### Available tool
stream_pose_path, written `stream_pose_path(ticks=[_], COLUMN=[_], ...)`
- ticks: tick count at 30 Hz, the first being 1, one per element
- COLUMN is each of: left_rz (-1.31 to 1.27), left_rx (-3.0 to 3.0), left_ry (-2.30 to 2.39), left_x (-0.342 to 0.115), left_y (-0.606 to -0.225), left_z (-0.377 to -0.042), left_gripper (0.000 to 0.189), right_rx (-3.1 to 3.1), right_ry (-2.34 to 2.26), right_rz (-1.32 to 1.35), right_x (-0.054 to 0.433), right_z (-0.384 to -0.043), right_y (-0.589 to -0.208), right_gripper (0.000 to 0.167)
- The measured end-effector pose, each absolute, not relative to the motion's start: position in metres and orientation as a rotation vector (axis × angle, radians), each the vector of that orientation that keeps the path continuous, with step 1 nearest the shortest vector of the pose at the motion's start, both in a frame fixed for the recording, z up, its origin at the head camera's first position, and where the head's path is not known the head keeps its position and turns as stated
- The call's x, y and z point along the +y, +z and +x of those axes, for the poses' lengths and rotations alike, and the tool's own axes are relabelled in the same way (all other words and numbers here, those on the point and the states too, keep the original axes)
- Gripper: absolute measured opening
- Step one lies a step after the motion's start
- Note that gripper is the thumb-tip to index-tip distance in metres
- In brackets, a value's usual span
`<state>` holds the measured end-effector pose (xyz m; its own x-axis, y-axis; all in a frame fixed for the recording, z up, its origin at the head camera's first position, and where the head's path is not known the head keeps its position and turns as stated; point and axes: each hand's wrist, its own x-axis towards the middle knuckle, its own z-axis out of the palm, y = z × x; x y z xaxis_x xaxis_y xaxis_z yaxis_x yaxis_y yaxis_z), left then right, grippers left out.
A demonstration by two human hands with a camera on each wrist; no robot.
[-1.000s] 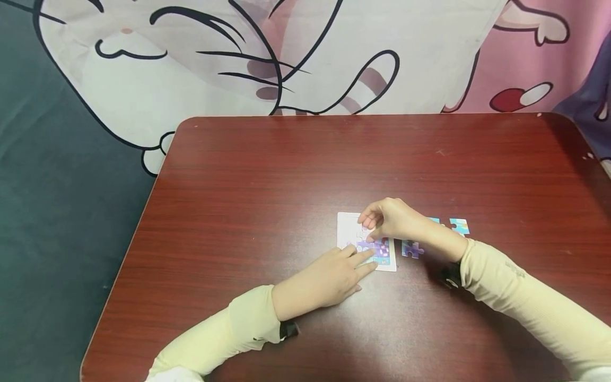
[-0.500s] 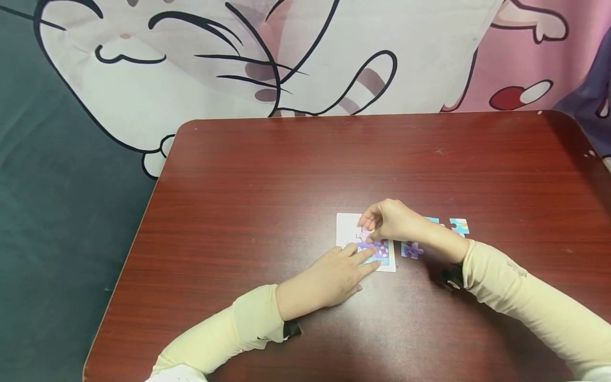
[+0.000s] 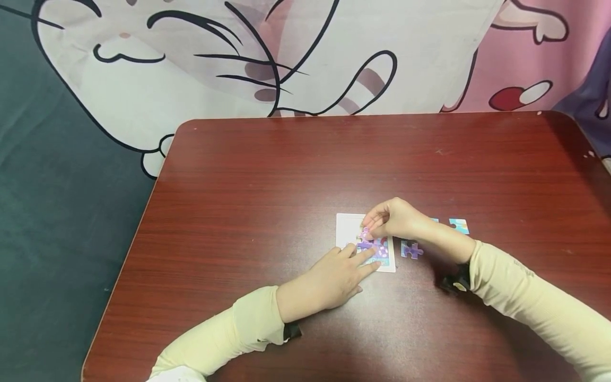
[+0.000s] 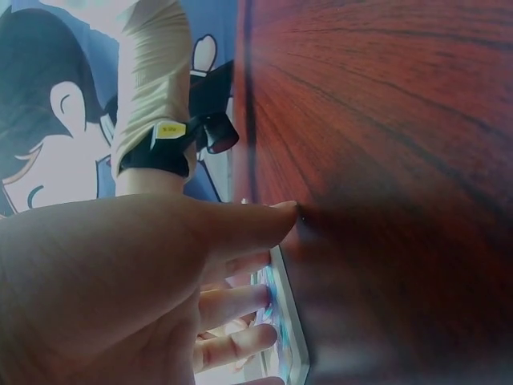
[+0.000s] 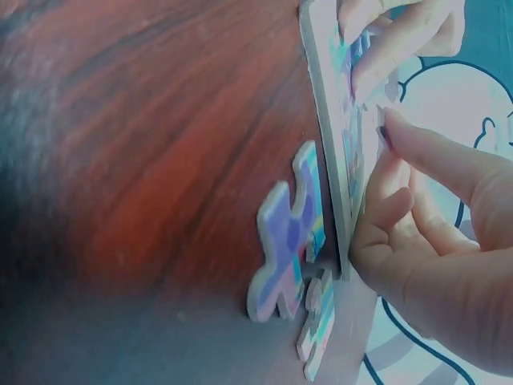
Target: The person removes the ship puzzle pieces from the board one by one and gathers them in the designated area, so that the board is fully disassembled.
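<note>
Head view: right hand [image 3: 398,218] pinches a purple puzzle piece [image 3: 366,234] over the white puzzle board [image 3: 346,228], which flat left-hand fingers [image 3: 364,255] steady.

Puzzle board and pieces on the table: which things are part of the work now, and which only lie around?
In use:
puzzle board, steadied by the left hand
purple piece, pinched by the right hand over the board

Lying about:
loose purple piece
loose blue piece
table
cartoon cloth

no readable text, labels, brands or numbers anywhere
</note>
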<state>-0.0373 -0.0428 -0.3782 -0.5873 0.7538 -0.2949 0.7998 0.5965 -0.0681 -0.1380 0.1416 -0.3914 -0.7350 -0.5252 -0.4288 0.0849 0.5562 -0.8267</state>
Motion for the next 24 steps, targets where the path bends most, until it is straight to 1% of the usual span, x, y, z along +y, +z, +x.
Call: stream_pose_path(ticks=[6,13,24], left_rz=[1.277,1.282,1.279], left_rx=[2.593,2.590,2.579], left_ry=[-0.294,-0.283,-0.252], left_x=[-0.044,-0.045,-0.048], left_y=[-0.379,-0.379,-0.378], left_z=[-0.037,-0.038,-0.039], left_gripper=[0.058,0.059,0.060], right_rx=[2.068,2.202,2.324], right_ry=[-1.176,-1.067,-1.082], right_rz=[-0.373,-0.625,-0.864], right_x=[0.142,0.140,0.140], right_z=[-0.137,-0.133,-0.122], right_y=[-0.390,-0.387,-0.391], right_gripper=[0.020,0.016,0.018])
